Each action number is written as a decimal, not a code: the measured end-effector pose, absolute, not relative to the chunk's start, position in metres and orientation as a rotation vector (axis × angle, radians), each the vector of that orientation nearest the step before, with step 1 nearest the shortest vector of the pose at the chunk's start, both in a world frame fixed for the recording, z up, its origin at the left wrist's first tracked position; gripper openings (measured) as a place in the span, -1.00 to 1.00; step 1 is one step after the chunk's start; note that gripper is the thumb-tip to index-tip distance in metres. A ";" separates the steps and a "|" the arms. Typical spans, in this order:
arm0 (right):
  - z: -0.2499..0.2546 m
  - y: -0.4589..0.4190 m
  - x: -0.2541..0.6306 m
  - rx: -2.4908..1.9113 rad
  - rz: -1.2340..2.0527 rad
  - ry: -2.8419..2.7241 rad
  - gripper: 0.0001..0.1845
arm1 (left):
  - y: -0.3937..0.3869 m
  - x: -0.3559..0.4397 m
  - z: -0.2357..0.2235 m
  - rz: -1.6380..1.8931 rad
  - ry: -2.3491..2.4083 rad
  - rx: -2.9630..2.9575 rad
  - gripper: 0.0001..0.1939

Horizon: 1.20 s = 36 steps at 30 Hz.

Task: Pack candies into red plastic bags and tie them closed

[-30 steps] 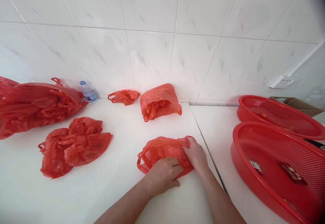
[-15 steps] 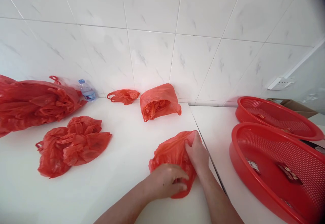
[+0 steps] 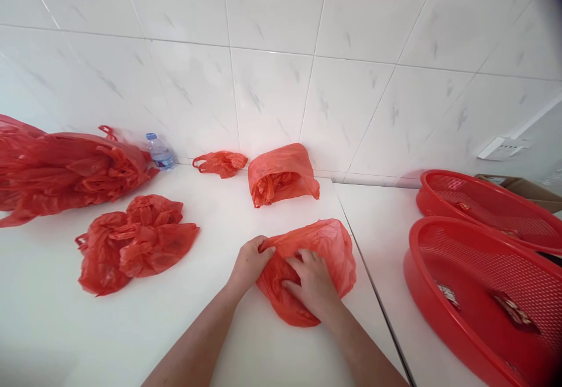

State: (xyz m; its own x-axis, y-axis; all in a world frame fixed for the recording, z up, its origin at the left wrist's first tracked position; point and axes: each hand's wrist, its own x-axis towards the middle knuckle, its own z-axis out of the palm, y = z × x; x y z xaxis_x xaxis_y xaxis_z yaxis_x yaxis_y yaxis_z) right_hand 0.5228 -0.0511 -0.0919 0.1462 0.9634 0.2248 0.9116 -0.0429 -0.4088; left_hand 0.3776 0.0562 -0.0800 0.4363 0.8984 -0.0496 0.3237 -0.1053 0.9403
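A red plastic bag (image 3: 338,252) lies on the white table in front of me, its mouth spread wide. At its upper left edge, my left hand (image 3: 251,261) pinches the rim between thumb and fingers. My right hand (image 3: 309,281) is inside the bag's mouth, fingers apart and bent against the crumpled plastic. Behind it, near the wall, rests another red plastic bag (image 3: 285,164) with bunched plastic inside. A smaller crumpled red bag (image 3: 222,163) lies to its left.
Several crumpled red bags (image 3: 140,237) lie at left, before a large bulging red bag (image 3: 65,164). A water bottle (image 3: 160,153) stands by the tiled wall. At right are two red plastic baskets (image 3: 456,299) holding small wrapped items. A gap (image 3: 373,287) runs between the tabletops.
My left hand has moved up and left to the bag's rim. My right hand has shifted left and down into the bag, whose mouth is now spread wider. The view has turned slightly left.
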 end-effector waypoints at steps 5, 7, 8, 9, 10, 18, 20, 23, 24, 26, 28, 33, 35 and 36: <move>-0.097 -0.052 0.526 -1.981 0.179 -1.821 -0.58 | 0.061 0.380 -0.077 0.834 1.072 1.354 -0.77; -0.096 -0.052 0.526 -1.987 0.187 -1.810 -0.59 | 0.060 0.380 -0.077 0.840 1.060 1.345 -0.76; -0.096 -0.052 0.526 -1.989 0.188 -1.804 -0.60 | 0.060 0.380 -0.077 0.838 1.045 1.349 -0.76; -0.095 -0.052 0.525 -1.991 0.186 -1.798 -0.61 | 0.059 0.380 -0.078 0.832 1.027 1.355 -0.75; -0.094 -0.053 0.525 -1.993 0.179 -1.791 -0.61 | 0.058 0.380 -0.078 0.825 1.009 1.359 -0.74; -0.092 -0.053 0.524 -1.918 0.198 -1.811 -0.57 | 0.061 0.378 -0.084 0.851 0.845 1.175 -0.68; -0.093 -0.052 0.525 -1.901 0.265 -1.836 -0.54 | 0.064 0.377 -0.085 0.855 0.820 1.139 -0.69; -0.089 -0.052 0.526 -1.897 0.254 -1.807 -0.52 | 0.067 0.377 -0.086 0.843 0.820 1.110 -0.65; -0.085 -0.053 0.527 -1.890 0.224 -1.784 -0.53 | 0.067 0.377 -0.086 0.838 0.832 1.105 -0.63; -0.076 -0.058 0.530 -1.864 0.144 -1.712 -0.59 | 0.069 0.377 -0.086 0.829 0.869 1.096 -0.60; -0.065 -0.068 0.536 -1.839 0.069 -1.604 -0.65 | 0.071 0.377 -0.086 0.802 0.913 1.092 -0.58; -0.036 -0.124 0.570 -1.887 -0.053 -1.357 -0.68 | 0.074 0.376 -0.088 0.728 0.931 1.077 -0.53; -0.021 -0.153 0.595 -1.952 -0.135 -1.296 -0.71 | 0.075 0.376 -0.091 0.718 0.933 1.072 -0.51; -0.013 -0.168 0.609 -2.007 -0.179 -1.256 -0.70 | 0.076 0.375 -0.093 0.716 0.940 1.073 -0.50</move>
